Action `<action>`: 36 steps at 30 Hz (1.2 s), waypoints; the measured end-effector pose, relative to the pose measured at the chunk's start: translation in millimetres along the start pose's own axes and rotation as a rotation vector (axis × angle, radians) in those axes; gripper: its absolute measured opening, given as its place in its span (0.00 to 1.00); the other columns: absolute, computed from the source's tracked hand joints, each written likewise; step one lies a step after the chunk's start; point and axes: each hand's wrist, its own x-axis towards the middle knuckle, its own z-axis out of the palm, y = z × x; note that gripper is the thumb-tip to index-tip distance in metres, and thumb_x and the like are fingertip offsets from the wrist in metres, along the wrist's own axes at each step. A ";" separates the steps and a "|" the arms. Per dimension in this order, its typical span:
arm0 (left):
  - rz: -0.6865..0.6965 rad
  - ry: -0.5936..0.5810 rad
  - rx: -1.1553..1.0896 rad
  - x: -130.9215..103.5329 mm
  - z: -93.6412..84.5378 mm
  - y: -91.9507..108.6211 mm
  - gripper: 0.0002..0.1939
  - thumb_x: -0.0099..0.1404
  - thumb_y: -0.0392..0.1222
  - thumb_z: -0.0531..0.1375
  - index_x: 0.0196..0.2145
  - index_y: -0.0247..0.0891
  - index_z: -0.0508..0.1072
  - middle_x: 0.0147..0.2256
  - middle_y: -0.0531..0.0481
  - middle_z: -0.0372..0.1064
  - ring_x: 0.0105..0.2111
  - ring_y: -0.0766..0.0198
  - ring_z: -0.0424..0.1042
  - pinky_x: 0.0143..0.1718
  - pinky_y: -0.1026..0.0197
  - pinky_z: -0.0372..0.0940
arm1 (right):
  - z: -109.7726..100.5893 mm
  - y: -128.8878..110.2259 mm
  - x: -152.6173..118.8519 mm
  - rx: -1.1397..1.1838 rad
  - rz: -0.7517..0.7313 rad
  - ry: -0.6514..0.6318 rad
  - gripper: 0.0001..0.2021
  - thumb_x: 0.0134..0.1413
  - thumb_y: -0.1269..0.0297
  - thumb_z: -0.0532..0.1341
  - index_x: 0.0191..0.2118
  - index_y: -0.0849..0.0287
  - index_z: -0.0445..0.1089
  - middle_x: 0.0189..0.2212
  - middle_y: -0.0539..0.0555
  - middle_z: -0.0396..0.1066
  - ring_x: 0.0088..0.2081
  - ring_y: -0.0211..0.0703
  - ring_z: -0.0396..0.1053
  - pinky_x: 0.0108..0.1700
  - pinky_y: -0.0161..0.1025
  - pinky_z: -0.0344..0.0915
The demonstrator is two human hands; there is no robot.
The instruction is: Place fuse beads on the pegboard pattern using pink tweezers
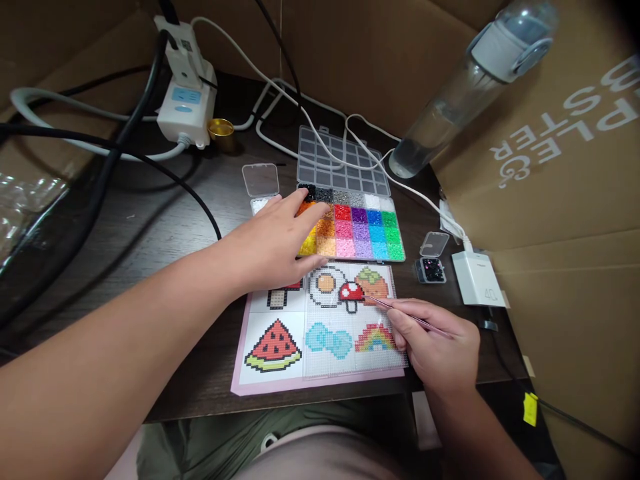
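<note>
My left hand [275,233] lies with its fingers spread over the left side of the compartment box of coloured beads [361,231], covering part of it. The thumb reaches down by the box's front edge. In my right hand [435,340] is a pair of thin pinkish tweezers [415,319], whose tip is at the right edge of a small red, white and black bead mushroom [351,295]. That mushroom sits on a clear pegboard [325,370]. Beneath the pegboard is a pattern sheet [245,381] with pixel pictures, including a watermelon slice. My left hand partly hides another picture.
A small lidded box of dark beads [431,270] stands right, near a white charger [477,279]. A water bottle [445,107] leans behind. Back left are a power strip [185,100], cables and a gold cup [221,135]. Cardboard walls [550,220] surround the table.
</note>
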 end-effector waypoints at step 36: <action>0.002 0.000 -0.020 -0.3 -1.1 0.7 0.37 0.65 0.57 0.58 0.66 0.40 0.55 0.66 0.34 0.50 0.64 0.35 0.56 0.61 0.39 0.58 | 1.8 -1.5 0.7 0.074 0.008 0.017 0.06 0.54 0.71 0.68 0.35 0.53 0.83 0.32 0.54 0.81 0.16 0.31 0.65 0.16 0.31 0.64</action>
